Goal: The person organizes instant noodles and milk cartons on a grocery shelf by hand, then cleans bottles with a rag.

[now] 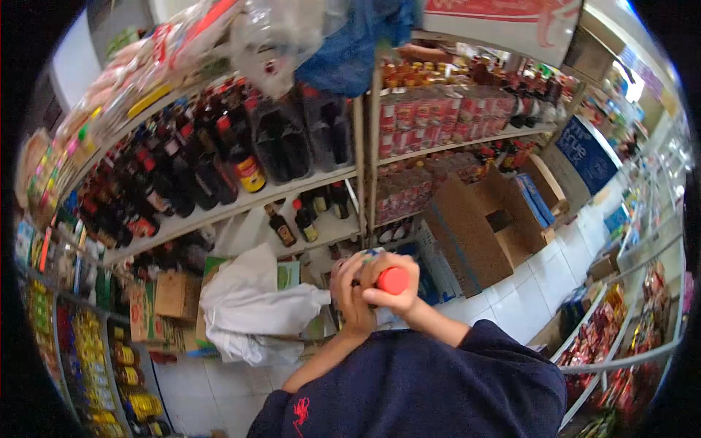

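Close in front of my chest, my right hand (404, 281) is wrapped around the top of a bottle with a red cap (394, 280), seen from above; its body is hidden below my fingers. My left hand (355, 299) is right beside it, fingers curled around something dark that I cannot make out. Ahead of my hands, several small dark bottles (305, 221) stand on the lower shelf. Larger dark bottles with red caps (248, 164) fill the shelf above them.
A white cloth (252, 303) is draped over boxes at left. An open cardboard box (471, 230) stands on the tiled floor (522, 288) at right. Packed red cans (438, 109) line the right shelves, and plastic bags (281, 40) hang overhead. Glass-sided shelving (621, 343) holds shiny packets.
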Motion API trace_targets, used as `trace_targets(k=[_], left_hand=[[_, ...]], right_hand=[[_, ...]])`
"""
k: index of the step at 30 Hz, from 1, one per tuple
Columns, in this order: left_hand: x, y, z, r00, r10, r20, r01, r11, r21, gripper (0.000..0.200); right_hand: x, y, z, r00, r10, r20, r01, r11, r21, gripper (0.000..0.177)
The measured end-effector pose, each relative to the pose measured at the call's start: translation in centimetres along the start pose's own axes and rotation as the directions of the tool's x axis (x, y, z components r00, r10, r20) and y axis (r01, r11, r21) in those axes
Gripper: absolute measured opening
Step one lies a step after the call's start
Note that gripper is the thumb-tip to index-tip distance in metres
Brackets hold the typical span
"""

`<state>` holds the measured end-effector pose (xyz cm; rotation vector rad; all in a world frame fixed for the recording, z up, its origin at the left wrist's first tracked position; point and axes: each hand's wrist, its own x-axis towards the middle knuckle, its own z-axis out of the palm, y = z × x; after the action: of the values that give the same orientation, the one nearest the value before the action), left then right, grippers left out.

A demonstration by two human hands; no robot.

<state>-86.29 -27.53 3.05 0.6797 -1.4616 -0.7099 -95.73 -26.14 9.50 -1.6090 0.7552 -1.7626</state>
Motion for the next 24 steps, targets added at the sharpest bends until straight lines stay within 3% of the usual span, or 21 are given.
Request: trace_targets(k=[1, 6, 9, 13, 14, 15, 16, 17, 18, 19, 21, 22, 23, 24], left_hand=[[-0.1, 0.4, 0.2, 0.996, 0.063, -0.068, -0.059, 0.996, 0.061, 0.043], [0.4, -1.0, -1.1, 0.99, 0.143, -0.014, -0.141, 0.988, 0.066, 0.038], [0.2, -1.3, -1.8, 0.976, -0.192, 0.103, 0.205, 0.969, -0.14, 0.037], [-0.9, -5.5, -2.5, 0.95, -0.254, 0.18, 0.283, 0.946, -0.158, 0.042], [-2.3, -8.7, -2.7, 0.919, -0.356, 0.171, 0.393, 0.873, -0.289, 0.042], [-2.0, -7.8, -2.7, 0.922, -0.352, 0.164, 0.386, 0.877, -0.287, 0.042], [-1.4, -6.2, -2.4, 0.84, -0.502, 0.208, 0.518, 0.626, -0.582, 0.042], [-1.0, -5.3, -2.2, 0.737, -0.603, 0.306, 0.551, 0.272, -0.789, 0.043], [-0.8, -5.5, -2.4, 0.739, -0.604, 0.298, 0.545, 0.277, -0.792, 0.043], [-0.6, -5.7, -2.7, 0.691, -0.613, 0.384, 0.564, 0.125, -0.816, 0.045], [-0.6, -6.0, -3.4, 0.587, -0.588, 0.556, 0.567, -0.192, -0.801, 0.05], [-0.6, -6.0, -3.8, 0.659, -0.516, 0.547, 0.553, -0.16, -0.818, 0.051], [-0.5, -5.9, -3.7, 0.665, -0.52, 0.536, 0.542, -0.158, -0.825, 0.051], [-0.4, -5.7, -3.8, 0.763, -0.458, 0.455, 0.396, -0.224, -0.89, 0.051]], right_hand=[[0.0, -0.3, 0.2, 1.0, -0.025, 0.006, 0.025, 0.999, -0.037, 0.023], [0.3, -1.1, 0.9, 0.991, -0.095, 0.097, 0.106, 0.988, -0.116, 0.024], [0.5, -1.5, 0.4, 0.967, -0.114, 0.228, 0.138, 0.986, -0.092, 0.023], [1.9, -3.6, -0.4, 0.901, -0.239, 0.362, 0.18, 0.965, 0.189, 0.021], [2.1, -4.0, -0.5, 0.887, -0.261, 0.382, 0.175, 0.954, 0.245, 0.02], [2.4, -4.4, -0.6, 0.869, -0.289, 0.402, 0.173, 0.938, 0.3, 0.02], [2.7, -4.8, -0.6, 0.844, -0.333, 0.419, 0.174, 0.911, 0.374, 0.02], [3.0, -5.1, -0.8, 0.816, -0.381, 0.435, 0.181, 0.883, 0.433, 0.019], [3.4, -5.2, -0.9, 0.798, -0.417, 0.435, 0.184, 0.856, 0.482, 0.018], [3.8, -5.2, -1.0, 0.782, -0.451, 0.431, 0.185, 0.827, 0.53, 0.018], [4.1, -4.5, -1.4, 0.848, -0.403, 0.344, 0.123, 0.782, 0.611, 0.021], [4.7, -4.0, -2.3, 0.858, -0.41, 0.31, 0.165, 0.792, 0.588, 0.022], [4.2, -2.7, -2.2, 0.938, -0.336, 0.08, 0.24, 0.8, 0.549, 0.023], [4.2, -2.7, -1.9, 0.984, -0.157, -0.089, 0.18, 0.905, 0.385, 0.024]])
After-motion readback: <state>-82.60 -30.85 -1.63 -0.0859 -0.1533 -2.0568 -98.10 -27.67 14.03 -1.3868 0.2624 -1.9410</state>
